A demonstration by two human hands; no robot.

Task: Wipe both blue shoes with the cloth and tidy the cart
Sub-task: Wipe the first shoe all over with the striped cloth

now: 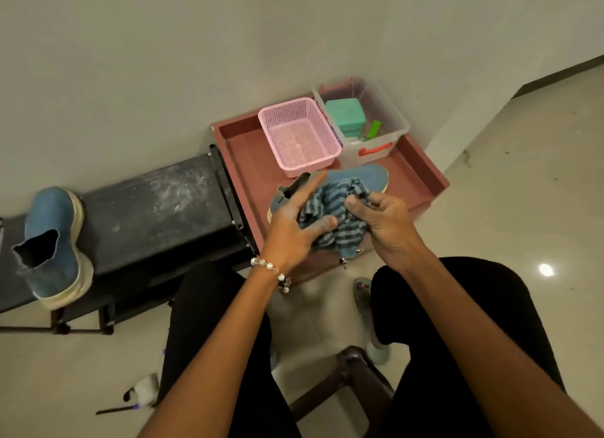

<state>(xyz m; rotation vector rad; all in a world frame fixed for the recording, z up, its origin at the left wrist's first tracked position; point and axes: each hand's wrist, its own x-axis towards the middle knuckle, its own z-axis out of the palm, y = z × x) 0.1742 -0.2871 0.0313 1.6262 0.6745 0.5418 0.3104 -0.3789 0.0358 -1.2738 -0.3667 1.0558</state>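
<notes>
One blue shoe lies on its side in the reddish-brown cart tray, partly hidden behind my hands. A blue striped cloth is bunched in front of it. My right hand pinches the cloth at its upper right. My left hand has its fingers spread, with the thumb pressing the cloth's left side. The second blue shoe stands on the black bench at the left, well away from both hands.
A pink mesh basket and a clear plastic box holding a teal block sit at the back of the cart. The wall is close behind. My knees and a stool edge fill the foreground, with tiled floor to the right.
</notes>
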